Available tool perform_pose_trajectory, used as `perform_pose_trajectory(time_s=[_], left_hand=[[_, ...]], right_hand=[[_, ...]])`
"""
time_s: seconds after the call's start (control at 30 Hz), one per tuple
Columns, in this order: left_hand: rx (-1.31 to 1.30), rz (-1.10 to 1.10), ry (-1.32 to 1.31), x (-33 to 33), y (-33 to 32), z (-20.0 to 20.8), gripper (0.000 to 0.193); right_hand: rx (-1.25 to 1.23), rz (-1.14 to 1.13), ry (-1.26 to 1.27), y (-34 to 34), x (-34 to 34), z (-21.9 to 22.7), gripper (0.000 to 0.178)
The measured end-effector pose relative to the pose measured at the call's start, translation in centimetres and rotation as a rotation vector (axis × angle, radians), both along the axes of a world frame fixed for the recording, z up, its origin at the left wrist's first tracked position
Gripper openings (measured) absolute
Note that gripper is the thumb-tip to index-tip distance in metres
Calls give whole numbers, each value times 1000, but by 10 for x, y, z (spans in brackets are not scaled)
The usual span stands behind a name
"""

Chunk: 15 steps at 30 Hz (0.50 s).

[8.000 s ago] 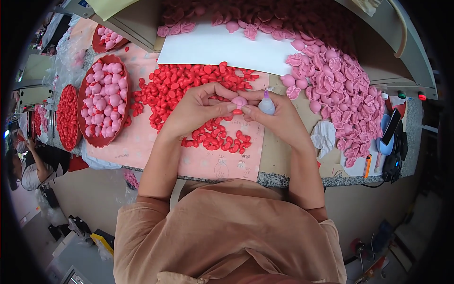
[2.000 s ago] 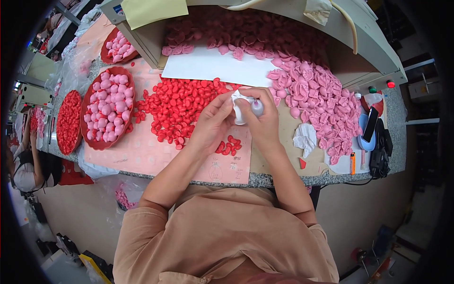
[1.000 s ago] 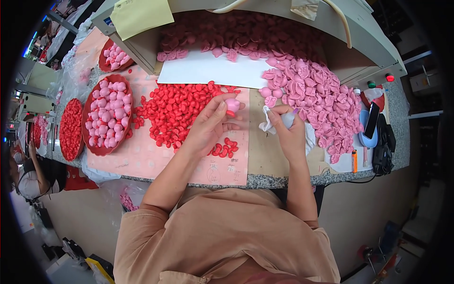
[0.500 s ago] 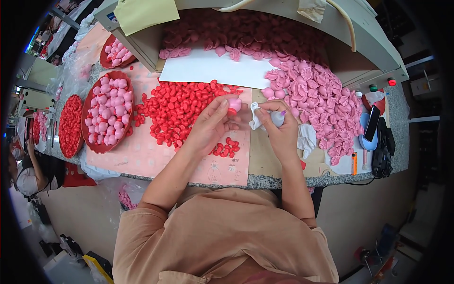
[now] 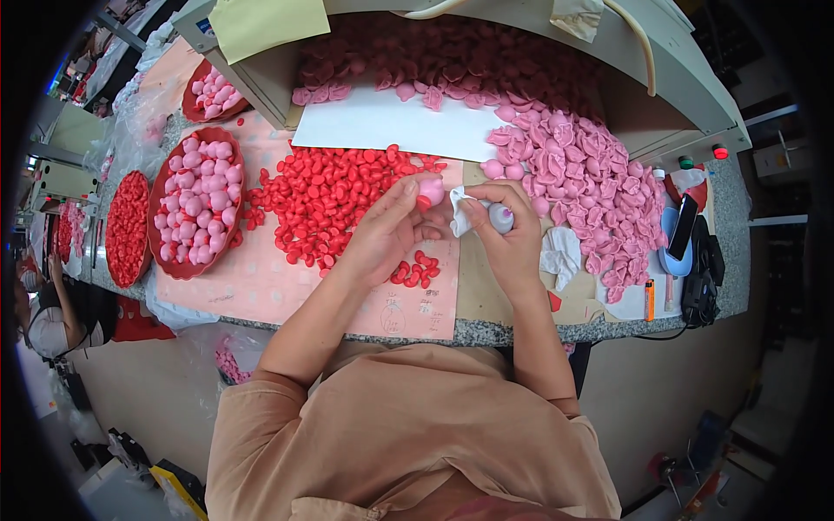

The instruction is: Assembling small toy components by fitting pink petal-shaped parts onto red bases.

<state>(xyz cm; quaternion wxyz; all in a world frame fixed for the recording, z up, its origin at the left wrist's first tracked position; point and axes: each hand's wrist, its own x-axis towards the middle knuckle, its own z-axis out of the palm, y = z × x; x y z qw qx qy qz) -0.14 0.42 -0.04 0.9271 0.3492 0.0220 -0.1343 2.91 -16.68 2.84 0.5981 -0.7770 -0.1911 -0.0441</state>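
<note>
Between the thumb and fingers of my left hand (image 5: 380, 233) is a small round pink plastic piece (image 5: 431, 187) with a red part at its lower left side. My right hand (image 5: 514, 252) is closed around a small translucent squeeze bottle (image 5: 500, 218) and also pinches a crumpled white cloth (image 5: 459, 214). The cloth is just right of the pink piece, with a narrow gap. Left of my left hand lies a heap of red bean-shaped pieces (image 5: 317, 195). A pile of pink ruffled pieces (image 5: 582, 174) spreads beyond my right hand.
A red tray (image 5: 162, 247) of pink-and-red pieces stands left, beside another tray of red ones (image 5: 128, 230). A grey hooded box (image 5: 669, 78) arches over the back. At the right are an orange lighter (image 5: 650, 300), a phone (image 5: 683, 227) and another white cloth (image 5: 561, 257).
My right hand has turned, so the bottle's purple tip no longer shows and its rounded end faces up. The white cloth has moved left, closer to the pink piece. My left hand stays almost still.
</note>
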Motion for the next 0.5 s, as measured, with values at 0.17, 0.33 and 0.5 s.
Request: perform_pose_trajectory(time_s=[0.17, 0.33, 0.5], left_hand=[[75, 3, 17, 0, -2, -1, 35], [105, 43, -15, 0, -1, -3, 32], [-9, 30, 21, 2, -1, 1, 31]], right_hand=[[-13, -12, -35, 5, 1, -1, 12], [-132, 99, -139, -1, 6, -1, 14], [-247, 68, -132, -22, 17, -1, 18]])
